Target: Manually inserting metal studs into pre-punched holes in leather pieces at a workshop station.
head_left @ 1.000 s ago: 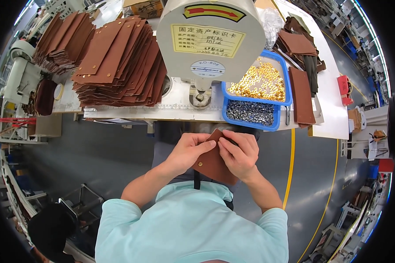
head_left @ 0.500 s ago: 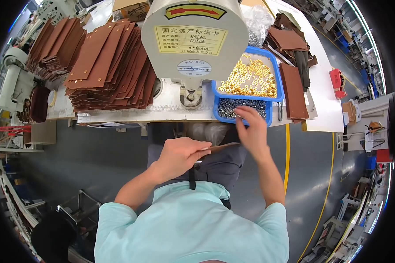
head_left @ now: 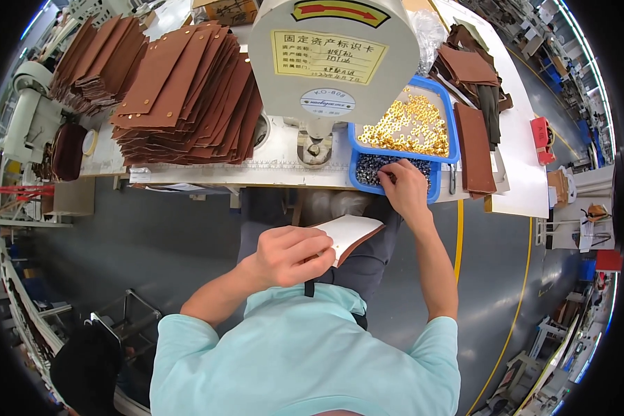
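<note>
My left hand (head_left: 295,255) is closed on the edge of a leather piece (head_left: 350,234), held over my lap. Its pale side faces up, and reddish brown shows along the lower right edge. A small gold-coloured fastener appears on it close to my fingers. My right hand (head_left: 407,188) reaches into the nearer blue tray, fingertips pinched down among small dark silvery metal parts (head_left: 369,170); whatever is between them is too small to make out. Gold-coloured ring-like fasteners (head_left: 416,125) fill the farther blue tray (head_left: 453,128), which overlaps the nearer one.
A pale press machine (head_left: 333,73) stands at the middle of the table, above a small metal base (head_left: 315,149). Stacked brown leather pieces (head_left: 180,90) lie left of it. More leather strips (head_left: 475,149) rest right of the trays. A ruler strip runs along the table's front.
The leather piece has turned from nearly edge-on to showing its pale side. My right hand has lowered, its fingers now deeper among the silvery parts. The whole view has shifted slightly.
</note>
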### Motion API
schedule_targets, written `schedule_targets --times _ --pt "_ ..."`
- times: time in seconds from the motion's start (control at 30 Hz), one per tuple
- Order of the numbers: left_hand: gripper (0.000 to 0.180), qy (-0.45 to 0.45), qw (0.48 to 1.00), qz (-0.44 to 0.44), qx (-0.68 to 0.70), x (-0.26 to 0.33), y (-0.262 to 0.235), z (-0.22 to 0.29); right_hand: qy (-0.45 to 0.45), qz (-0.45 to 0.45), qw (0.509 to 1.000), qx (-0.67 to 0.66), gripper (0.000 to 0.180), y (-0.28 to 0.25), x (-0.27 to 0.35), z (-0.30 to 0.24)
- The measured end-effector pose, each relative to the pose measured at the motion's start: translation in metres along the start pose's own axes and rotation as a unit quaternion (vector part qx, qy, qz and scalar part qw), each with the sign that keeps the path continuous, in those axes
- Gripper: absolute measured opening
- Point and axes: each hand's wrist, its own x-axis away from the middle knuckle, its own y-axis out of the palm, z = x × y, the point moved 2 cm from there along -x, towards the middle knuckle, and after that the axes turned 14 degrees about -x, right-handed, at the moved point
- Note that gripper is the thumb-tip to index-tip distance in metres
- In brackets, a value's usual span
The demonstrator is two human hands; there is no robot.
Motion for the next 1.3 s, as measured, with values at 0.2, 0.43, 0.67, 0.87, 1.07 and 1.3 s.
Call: schedule_targets --times 0.2,0.43,0.67,0.87,1.07,1.3 --pt "0.018 0.018 0.999 0.026 0.024 -0.001 0.0 0.001 -0.049 0.077 0.995 -0.032 0.007 -0.005 0.01 -0.02" --pt "0.021 0.025 0.999 0.031 0.025 -0.004 0.002 0.005 0.083 -0.194 0.89 -0.404 0.009 -0.042 0.05 -0.122" --pt "0.023 0.038 0.998 0.047 0.026 0.002 0.003 0.007 0.117 -0.254 0.835 -0.474 0.01 -0.037 0.062 -0.123" --pt "0.03 0.026 0.999 0.022 0.025 0.003 -0.006 0.008 0.111 -0.247 0.829 -0.489 0.01 -0.038 0.063 -0.125" --pt "0.026 0.012 0.999 0.031 0.02 0.003 -0.004 0.009 0.033 -0.228 0.865 -0.446 0.01 -0.042 0.063 -0.127" --pt "0.03 -0.023 1.0 -0.016 0.011 0.008 -0.003 0.01 -0.102 -0.198 0.888 -0.402 0.021 -0.045 0.057 -0.131"
